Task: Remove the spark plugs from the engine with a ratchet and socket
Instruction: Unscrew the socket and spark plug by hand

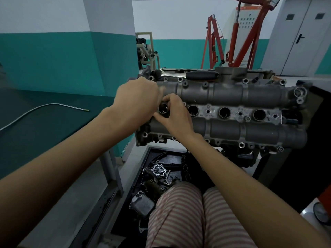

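Engine (223,97) grey, grimy; four open plug wells; hands (154,106) at leftmost.

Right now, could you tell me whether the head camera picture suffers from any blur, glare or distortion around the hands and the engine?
In the head view, the left hand is slightly motion-blurred at its fingertips, while the right hand and the engine are fairly sharp; wide-angle distortion bows the walls and stretches the forearms; lighting is dim and even, with a small glare on the polished metal behind the engine.
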Demonstrator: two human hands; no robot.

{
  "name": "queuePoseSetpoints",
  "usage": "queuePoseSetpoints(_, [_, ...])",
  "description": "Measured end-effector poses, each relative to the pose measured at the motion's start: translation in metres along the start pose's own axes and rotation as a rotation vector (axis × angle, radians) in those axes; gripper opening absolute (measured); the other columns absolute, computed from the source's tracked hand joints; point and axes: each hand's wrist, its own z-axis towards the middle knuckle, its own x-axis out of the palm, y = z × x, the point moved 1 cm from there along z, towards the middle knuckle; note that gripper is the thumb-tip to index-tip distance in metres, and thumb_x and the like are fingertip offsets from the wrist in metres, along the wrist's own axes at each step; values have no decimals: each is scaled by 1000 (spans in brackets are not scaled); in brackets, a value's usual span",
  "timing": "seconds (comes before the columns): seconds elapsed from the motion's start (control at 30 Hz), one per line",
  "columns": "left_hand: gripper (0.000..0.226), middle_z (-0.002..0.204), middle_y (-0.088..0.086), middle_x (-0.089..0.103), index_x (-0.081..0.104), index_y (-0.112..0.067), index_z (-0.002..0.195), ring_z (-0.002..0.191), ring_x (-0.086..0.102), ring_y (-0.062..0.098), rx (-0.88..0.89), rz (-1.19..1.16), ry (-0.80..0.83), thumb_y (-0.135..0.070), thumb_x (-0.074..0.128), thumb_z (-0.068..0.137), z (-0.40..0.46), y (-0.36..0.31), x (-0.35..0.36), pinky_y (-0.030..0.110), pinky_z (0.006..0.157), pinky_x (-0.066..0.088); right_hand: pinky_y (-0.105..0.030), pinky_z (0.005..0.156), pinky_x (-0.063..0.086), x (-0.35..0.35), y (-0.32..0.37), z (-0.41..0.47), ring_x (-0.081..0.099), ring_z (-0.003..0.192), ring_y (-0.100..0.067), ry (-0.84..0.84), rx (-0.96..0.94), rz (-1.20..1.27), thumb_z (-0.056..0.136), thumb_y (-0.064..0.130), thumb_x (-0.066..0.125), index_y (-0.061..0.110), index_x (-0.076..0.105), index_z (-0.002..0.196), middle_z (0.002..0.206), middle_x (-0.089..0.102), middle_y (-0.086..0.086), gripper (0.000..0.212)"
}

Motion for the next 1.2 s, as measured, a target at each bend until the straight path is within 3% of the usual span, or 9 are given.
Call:
queuePoseSetpoints(0.1, [65,57,5,39,44,-3,62,48,38,19,-115,-9,-64,-56,24,95,-3,6,-3,25,45,21,-27,68,45,2,-1,0,47,84,-9,5,-2,-16,76,33,73,12,49,109,96,46,4,46])
queuePoseSetpoints(0.17, [66,65,2,43,40,-7,69,53,43,20,-64,-62,-97,-69,28,86,-6,6,-3,27,48,26,-26,69,45,2,-1,0,51,87,-12,16,-3,-16,77,32,71,12,49,111,101,51,2,45])
queuePoseSetpoints(0.33, [24,83,7,48,36,-11,83,71,46,24,37,-191,10,-25,53,91,-3,1,-3,34,56,33,-26,68,43,0,-1,-1,49,84,-11,24,9,20,78,30,69,13,49,112,98,49,4,43])
queuePoseSetpoints(0.47, [65,53,4,42,40,-8,52,45,38,17,-81,-1,-43,-54,24,96,-4,0,0,24,46,23,-19,61,34,1,-2,-1,44,79,-7,30,8,-11,79,30,70,12,48,111,92,44,7,42])
queuePoseSetpoints(0.57, [63,60,2,44,41,-8,62,51,44,20,-47,-45,-58,-66,34,87,-8,2,0,26,49,27,-18,61,36,1,-3,0,48,80,-8,37,21,1,79,27,70,13,47,113,97,50,3,44])
queuePoseSetpoints(0.7, [24,80,4,41,39,-9,87,74,48,26,61,-207,-54,-29,51,93,-6,-4,-1,34,58,32,-15,57,31,1,-4,0,45,76,-6,40,8,15,81,27,67,14,46,113,91,44,8,41])
queuePoseSetpoints(0.93, [65,55,5,37,35,-5,57,46,38,20,-10,-140,-56,-64,41,83,4,9,-16,27,44,27,-15,54,31,2,-5,0,45,71,-6,30,6,-8,82,31,67,16,46,112,78,41,13,39])
queuePoseSetpoints(1.07, [36,82,5,43,34,-11,84,73,44,23,81,-219,36,-32,63,86,-6,3,-7,38,62,41,-14,53,30,3,-6,-1,44,66,-1,45,15,20,80,29,67,16,46,112,76,40,16,40])
queuePoseSetpoints(1.2, [44,58,5,38,35,-8,60,54,42,22,-23,-138,-27,-28,44,98,0,0,-1,33,48,32,-15,53,32,2,-5,0,47,68,-6,46,22,11,81,30,67,16,47,111,75,42,14,38])
